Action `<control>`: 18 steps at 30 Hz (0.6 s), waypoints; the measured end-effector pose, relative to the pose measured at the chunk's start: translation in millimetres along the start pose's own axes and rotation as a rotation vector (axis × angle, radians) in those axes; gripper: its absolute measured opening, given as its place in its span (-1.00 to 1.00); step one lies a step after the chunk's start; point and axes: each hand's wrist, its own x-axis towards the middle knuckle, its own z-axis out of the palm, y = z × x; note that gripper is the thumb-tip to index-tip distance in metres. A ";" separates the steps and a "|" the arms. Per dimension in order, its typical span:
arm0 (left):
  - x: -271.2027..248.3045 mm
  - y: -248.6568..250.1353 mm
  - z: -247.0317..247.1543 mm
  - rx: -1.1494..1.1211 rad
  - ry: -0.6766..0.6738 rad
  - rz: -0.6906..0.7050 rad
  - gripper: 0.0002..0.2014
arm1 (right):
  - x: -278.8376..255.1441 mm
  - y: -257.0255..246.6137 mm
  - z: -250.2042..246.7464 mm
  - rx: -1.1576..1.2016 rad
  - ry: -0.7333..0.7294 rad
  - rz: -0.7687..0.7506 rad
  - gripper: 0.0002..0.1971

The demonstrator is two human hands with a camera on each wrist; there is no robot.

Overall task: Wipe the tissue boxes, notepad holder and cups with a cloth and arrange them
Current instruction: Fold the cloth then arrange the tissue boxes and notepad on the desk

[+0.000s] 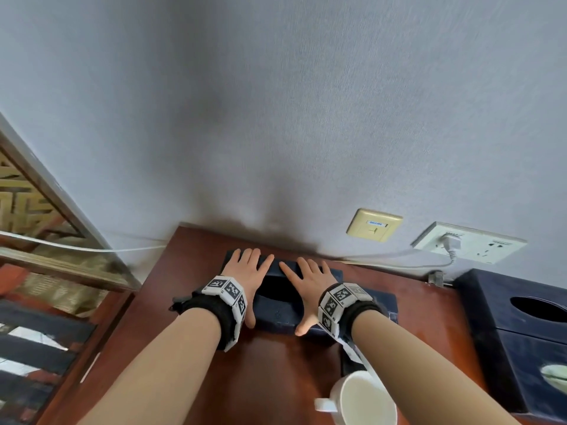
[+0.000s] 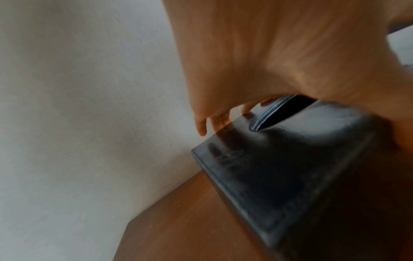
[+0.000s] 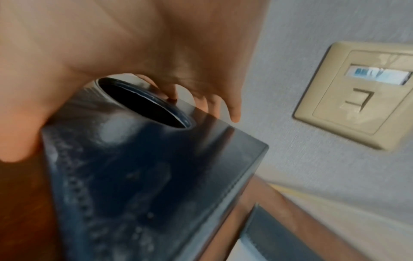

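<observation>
Flat, fingers straight: left hand [image 1: 245,271] and right hand [image 1: 306,283] pressing top of tissue box [image 1: 276,315], thumbs over near edge

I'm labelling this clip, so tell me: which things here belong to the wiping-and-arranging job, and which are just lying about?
Part of the job:
tissue box, under the left hand and right hand
second tissue box
white cup

Just there:
wall socket with a plug in it
beige wall outlet
wooden table

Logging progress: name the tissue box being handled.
The dark blue tissue box by the wall, under left hand and right hand; the dark blue box farther right stands untouched.
</observation>
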 end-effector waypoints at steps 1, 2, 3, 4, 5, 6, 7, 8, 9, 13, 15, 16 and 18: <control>-3.6 0.7 -1.9 -0.005 0.008 -0.008 0.38 | -1.4 2.2 -3.0 -0.014 0.009 -0.012 0.36; -7.6 1.4 -5.3 -0.005 0.020 -0.015 0.36 | -3.4 4.4 -6.0 -0.022 0.022 -0.023 0.35; -11.2 1.8 -9.8 -0.001 0.034 -0.021 0.36 | -6.1 6.6 -9.4 -0.025 0.041 -0.029 0.35; -14.7 1.7 -15.6 0.005 0.052 -0.026 0.36 | -9.8 8.6 -13.2 -0.027 0.061 -0.030 0.35; -18.1 1.8 -22.6 0.014 0.071 -0.029 0.36 | -14.3 10.8 -17.3 -0.027 0.080 -0.026 0.35; -21.6 2.3 -30.9 0.025 0.091 -0.030 0.36 | -19.3 13.2 -21.4 -0.024 0.099 -0.021 0.35; -25.8 2.9 -39.2 0.035 0.108 -0.031 0.35 | -24.7 15.5 -25.7 -0.020 0.117 -0.017 0.35; -30.5 4.3 -47.9 0.045 0.125 -0.030 0.35 | -31.0 18.2 -29.9 -0.016 0.134 -0.014 0.35; -35.0 6.8 -55.9 0.053 0.139 -0.028 0.34 | -38.1 21.2 -33.7 -0.015 0.149 -0.010 0.35; -54.8 25.9 -82.3 0.074 0.184 -0.024 0.33 | -73.2 34.1 -44.5 -0.023 0.188 0.012 0.34; -63.9 39.9 -93.3 0.086 0.203 -0.019 0.33 | -94.1 40.6 -46.1 -0.018 0.197 0.030 0.34; -68.1 47.9 -99.4 0.100 0.208 -0.015 0.34 | -105.3 44.2 -46.0 -0.012 0.200 0.044 0.34; -75.0 65.9 -111.8 0.133 0.212 0.000 0.34 | -129.4 52.1 -43.6 0.001 0.207 0.075 0.34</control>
